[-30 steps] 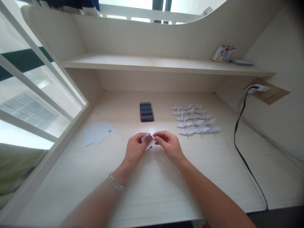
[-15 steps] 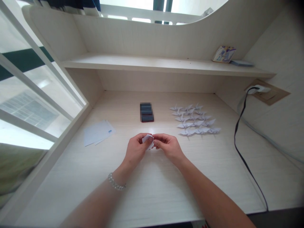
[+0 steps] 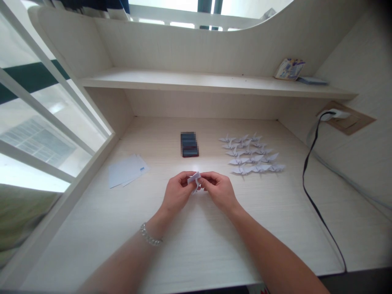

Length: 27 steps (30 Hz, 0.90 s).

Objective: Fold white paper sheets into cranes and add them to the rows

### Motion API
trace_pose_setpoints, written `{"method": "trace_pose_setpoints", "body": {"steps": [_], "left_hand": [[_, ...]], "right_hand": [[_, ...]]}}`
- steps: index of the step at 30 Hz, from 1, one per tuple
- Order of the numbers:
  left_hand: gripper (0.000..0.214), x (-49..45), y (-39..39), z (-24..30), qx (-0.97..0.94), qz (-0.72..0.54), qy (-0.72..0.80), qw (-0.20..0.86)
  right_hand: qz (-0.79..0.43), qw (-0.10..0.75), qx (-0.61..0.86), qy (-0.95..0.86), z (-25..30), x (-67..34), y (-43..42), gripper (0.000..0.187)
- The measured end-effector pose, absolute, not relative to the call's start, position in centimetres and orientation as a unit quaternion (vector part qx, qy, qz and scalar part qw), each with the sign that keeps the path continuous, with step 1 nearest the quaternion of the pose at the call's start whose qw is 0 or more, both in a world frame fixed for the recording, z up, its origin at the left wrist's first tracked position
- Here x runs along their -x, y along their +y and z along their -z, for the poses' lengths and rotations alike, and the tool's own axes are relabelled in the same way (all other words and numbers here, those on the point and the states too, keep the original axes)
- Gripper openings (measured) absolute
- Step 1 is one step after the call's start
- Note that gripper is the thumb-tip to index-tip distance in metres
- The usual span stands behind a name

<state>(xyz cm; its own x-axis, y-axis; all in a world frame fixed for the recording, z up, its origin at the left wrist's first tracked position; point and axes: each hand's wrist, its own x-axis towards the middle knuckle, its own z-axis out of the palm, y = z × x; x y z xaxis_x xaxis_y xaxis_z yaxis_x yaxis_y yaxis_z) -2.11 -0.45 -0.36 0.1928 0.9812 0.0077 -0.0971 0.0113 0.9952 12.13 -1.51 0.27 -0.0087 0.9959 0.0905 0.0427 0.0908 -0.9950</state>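
A small folded piece of white paper [image 3: 194, 178] is pinched between both hands over the middle of the desk. My left hand [image 3: 178, 190] grips its left side, thumb on top. On the other side, the thumb and fingertips of my right hand [image 3: 218, 187] close on its right edge. Part of the paper is hidden behind the fingers. To the right stand several white paper cranes [image 3: 249, 157] in rows. Loose white paper sheets [image 3: 124, 171] lie to the left, overlapping each other.
A dark phone-like object [image 3: 189, 144], its face blurred out, lies beyond the hands. A black cable [image 3: 306, 179] runs from the wall socket [image 3: 352, 118] down to the desk's right front. Above the desk is a shelf [image 3: 171, 79] carrying a colourful packet [image 3: 289, 69].
The folded paper has turned and opened a little, with a flap now showing upward between the thumbs. The right thumb has moved in closer to the left one.
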Motion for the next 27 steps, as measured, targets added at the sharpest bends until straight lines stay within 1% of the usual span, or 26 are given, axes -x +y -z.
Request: {"method": "trace_pose_setpoints", "body": {"steps": [10,18,23,27], "left_hand": [[0.031,1.79,-0.55,0.22,-0.477,-0.472,0.403,0.622],[0.031,1.98,-0.43,0.27,-0.470,-0.466,0.416,0.624],[0.031,1.95,-0.45,0.13,-0.461,-0.463,0.421,0.629],[0.033,1.98,-0.59,-0.18,-0.436,-0.453,0.419,0.656]], "right_hand": [[-0.411,0.506,0.520,-0.553,-0.23,-12.32,-1.60,0.019],[-0.439,0.501,0.511,-0.543,0.01,-12.46,-1.47,0.021],[-0.421,0.495,0.520,-0.555,-0.05,-12.53,-1.49,0.020],[-0.395,0.490,0.532,-0.567,-0.10,-12.51,-1.60,0.019]]}}
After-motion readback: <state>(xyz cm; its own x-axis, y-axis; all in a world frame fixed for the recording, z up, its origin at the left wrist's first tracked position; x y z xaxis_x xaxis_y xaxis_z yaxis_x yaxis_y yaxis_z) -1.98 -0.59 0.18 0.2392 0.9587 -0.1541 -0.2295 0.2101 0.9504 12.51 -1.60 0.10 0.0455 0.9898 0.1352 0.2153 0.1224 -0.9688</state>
